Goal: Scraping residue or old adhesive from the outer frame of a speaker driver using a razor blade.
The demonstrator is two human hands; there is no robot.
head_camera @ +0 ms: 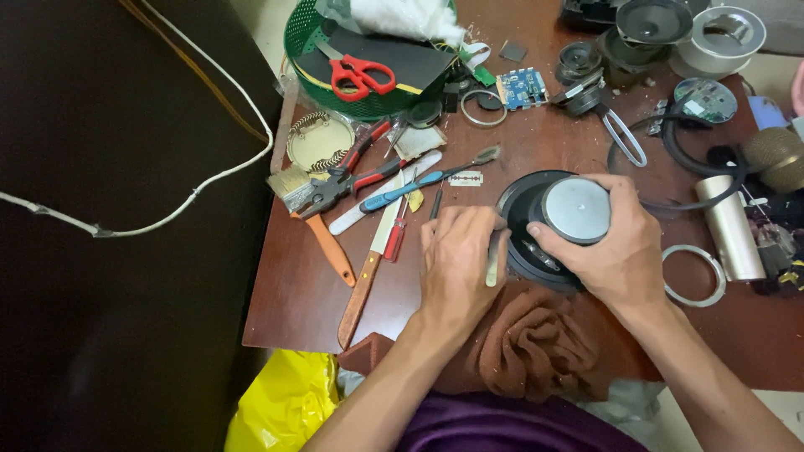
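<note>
A round black speaker (526,224) lies face down near the front of the brown table (293,293), its grey metal magnet (576,209) facing up. My right hand (620,247) grips the magnet and the speaker frame from the right. My left hand (456,259) holds a thin flat metal tool (492,266), whose tip rests against the speaker's left rim. A brown cloth (536,343) is bunched under and in front of the speaker.
Left of my hands lie a knife (368,272), paintbrush (306,205), pliers (347,180), screwdrivers and a razor blade (466,177). A green basket (310,46) with red scissors (360,77) stands at the back. Speaker parts, a circuit board (521,87), metal rings and a microphone (775,157) crowd the right.
</note>
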